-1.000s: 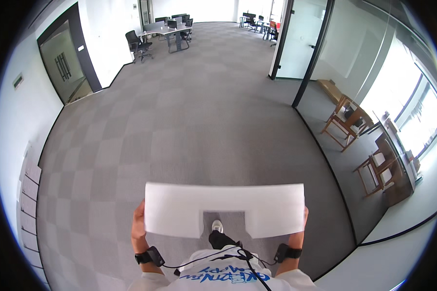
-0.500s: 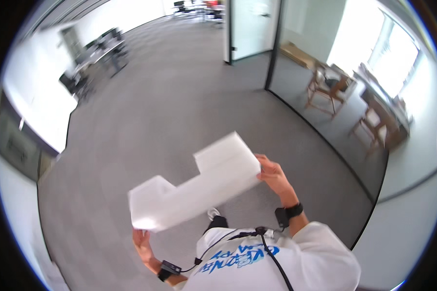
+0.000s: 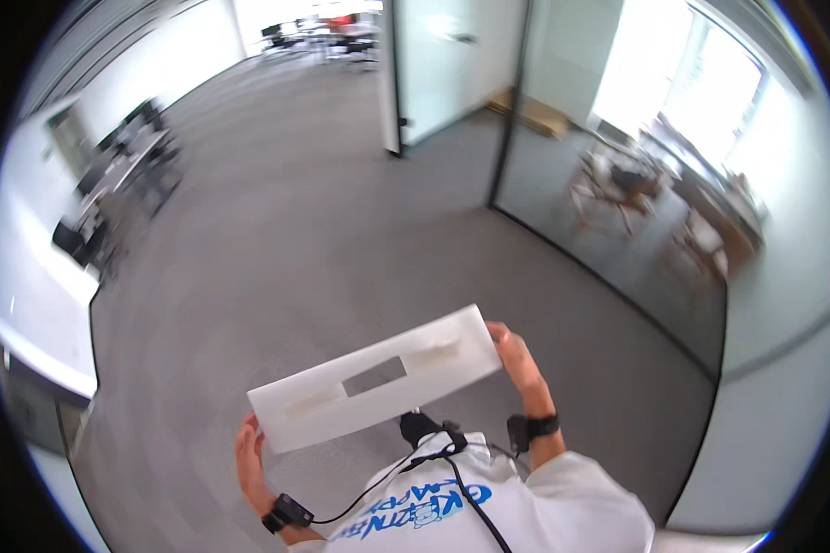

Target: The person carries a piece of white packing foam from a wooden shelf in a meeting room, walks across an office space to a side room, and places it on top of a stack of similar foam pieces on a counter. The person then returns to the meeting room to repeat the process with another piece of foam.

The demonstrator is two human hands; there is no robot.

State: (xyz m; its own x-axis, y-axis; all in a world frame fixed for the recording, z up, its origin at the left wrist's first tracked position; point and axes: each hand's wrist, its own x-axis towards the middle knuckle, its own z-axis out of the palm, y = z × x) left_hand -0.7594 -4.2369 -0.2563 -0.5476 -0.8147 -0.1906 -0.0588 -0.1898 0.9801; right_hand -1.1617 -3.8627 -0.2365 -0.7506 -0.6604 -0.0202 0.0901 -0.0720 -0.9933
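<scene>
A long white foam piece (image 3: 304,409) with a rectangular gap in its middle is held out at a tilt over the grey carpet, its right end higher in the picture. My left hand (image 3: 251,456) grips the left end, with fingers closed round its edge. My right hand (image 3: 516,358) is closed on the right end. Black straps with small boxes are round both wrists, with cables running over the white shirt (image 3: 489,507).
A glass partition (image 3: 618,286) with a framed door (image 3: 447,83) runs along the right; wooden chairs (image 3: 618,189) and a flat brown board (image 3: 535,115) are behind it. Blurred desks (image 3: 134,157) with chairs stand along the left wall and at the far back.
The view has swung leftward. The foam piece has gone from level to tilted, right end up, and has turned over to show a different face. Both hands still hold it.
</scene>
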